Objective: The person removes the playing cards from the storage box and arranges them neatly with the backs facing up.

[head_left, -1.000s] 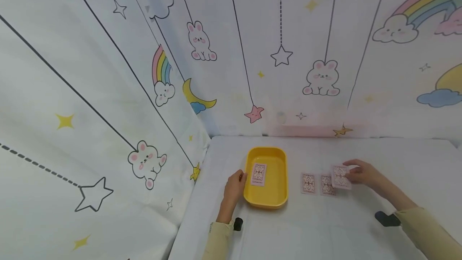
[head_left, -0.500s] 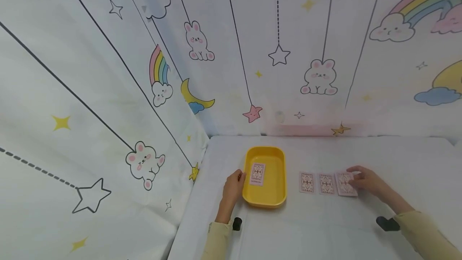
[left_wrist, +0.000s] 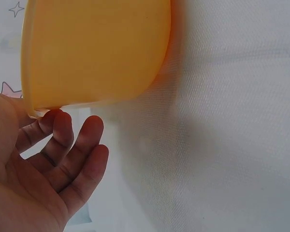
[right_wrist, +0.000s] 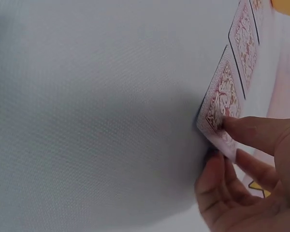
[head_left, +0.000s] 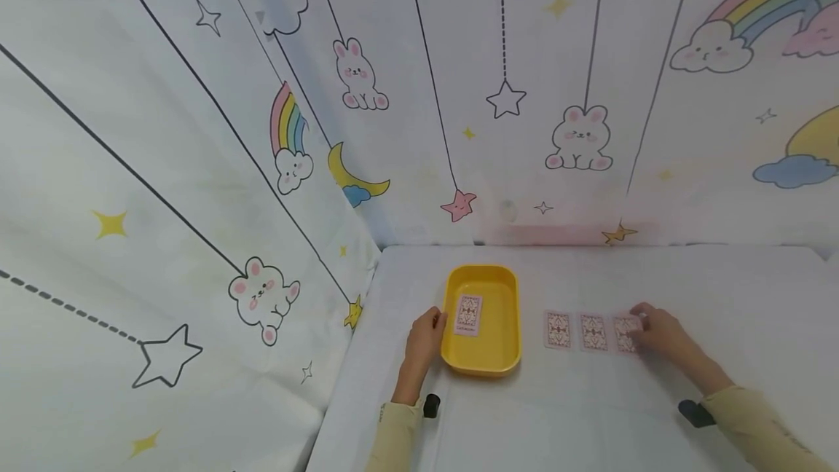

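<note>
A yellow plastic tray (head_left: 499, 326) stands on the white-covered table, with one face-down playing card (head_left: 468, 315) in its left part. My left hand (head_left: 424, 341) pinches the tray's left rim; in the left wrist view, thumb and forefinger meet at that rim while the other fingers curl loosely. To the right lies a row of face-down cards with red-patterned backs: a left card (head_left: 558, 330), a middle card (head_left: 593, 332) and a right card (right_wrist: 223, 99). My right hand (head_left: 665, 337) holds the right card by its outer edge, thumb on its back, fingers at the edge.
White cloth (head_left: 557, 414) covers the table. Printed fabric walls with bunnies, stars and rainbows rise behind it and on the left. A dark strap piece (head_left: 431, 406) shows by the left wrist, another dark piece (head_left: 696, 414) by the right.
The right hand has brought its card down from overlapping the middle card to the row's right end, level with the others. The left hand stays at the tray rim.
</note>
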A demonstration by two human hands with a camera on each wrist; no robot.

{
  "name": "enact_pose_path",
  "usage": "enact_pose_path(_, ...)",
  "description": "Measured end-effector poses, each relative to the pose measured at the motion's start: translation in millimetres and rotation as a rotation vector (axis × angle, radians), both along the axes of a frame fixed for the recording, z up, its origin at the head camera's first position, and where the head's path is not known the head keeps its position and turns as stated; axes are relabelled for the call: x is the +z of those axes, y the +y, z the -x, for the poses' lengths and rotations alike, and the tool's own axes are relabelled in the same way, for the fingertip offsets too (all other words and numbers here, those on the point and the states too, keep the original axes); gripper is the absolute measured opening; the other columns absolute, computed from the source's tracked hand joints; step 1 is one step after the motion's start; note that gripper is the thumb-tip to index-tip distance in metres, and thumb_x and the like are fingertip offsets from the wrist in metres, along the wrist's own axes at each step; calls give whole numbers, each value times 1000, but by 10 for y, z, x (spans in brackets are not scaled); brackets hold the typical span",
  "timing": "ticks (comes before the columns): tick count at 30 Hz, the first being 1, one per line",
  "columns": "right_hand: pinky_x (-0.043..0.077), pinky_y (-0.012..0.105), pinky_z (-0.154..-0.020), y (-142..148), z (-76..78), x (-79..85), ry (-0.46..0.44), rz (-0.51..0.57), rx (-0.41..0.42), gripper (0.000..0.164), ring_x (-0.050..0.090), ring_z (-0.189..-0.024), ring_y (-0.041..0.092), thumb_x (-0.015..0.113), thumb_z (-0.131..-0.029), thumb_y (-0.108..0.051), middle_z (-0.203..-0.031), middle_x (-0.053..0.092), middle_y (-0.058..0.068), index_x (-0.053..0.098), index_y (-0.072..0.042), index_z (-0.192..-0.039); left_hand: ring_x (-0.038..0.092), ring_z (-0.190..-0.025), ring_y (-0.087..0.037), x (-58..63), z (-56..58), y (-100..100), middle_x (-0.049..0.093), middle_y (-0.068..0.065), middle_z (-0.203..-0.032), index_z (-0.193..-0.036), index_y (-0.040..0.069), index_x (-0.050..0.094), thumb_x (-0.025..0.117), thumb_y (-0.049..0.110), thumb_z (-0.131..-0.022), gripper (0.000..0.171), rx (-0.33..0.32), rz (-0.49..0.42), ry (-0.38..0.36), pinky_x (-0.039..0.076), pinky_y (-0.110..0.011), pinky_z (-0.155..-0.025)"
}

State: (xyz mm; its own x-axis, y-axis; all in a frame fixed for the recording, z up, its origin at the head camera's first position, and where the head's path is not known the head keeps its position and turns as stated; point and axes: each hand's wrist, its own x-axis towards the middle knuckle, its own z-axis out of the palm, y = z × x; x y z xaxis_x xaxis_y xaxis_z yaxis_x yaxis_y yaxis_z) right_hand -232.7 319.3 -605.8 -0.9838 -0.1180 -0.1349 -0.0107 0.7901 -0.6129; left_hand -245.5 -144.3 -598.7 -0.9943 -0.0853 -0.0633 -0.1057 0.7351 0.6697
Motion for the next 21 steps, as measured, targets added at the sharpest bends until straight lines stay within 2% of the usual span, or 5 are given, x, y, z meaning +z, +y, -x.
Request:
enact_pose_path(6, 51, 48, -71, -36, -37, -10, 57, -84, -17, 47, 55, -85, 35, 68, -88, -11, -97, 54, 31, 49, 17, -121, 47, -62, -12, 7, 0, 1, 51, 1, -73, -92, 13, 57, 53, 33, -105, 25, -10, -3, 17, 38, -25, -54)
enact_pose_path(13, 49, 53, -73, -56, -77, -69, 148, -115, -24, 33, 54, -83, 35, 70, -87, -12, -92, 56, 28, 59, 12, -108, 47, -63, -12, 17, -2, 0, 51, 1, -73, -92, 13, 57, 53, 33, -105, 24, -3, -8, 7, 38, -25, -54)
enact_pose_path(21, 49, 54, -74, -63, -89, -74, 140, -129, -33, 32, 54, -84, 35, 69, -88, -12, -96, 56, 31, 60, 11, -108, 48, -63, -11, 0, 5, 6, 51, 1, -73, -93, 14, 58, 54, 33, -105, 23, 6, -10, -6, 38, -24, -55)
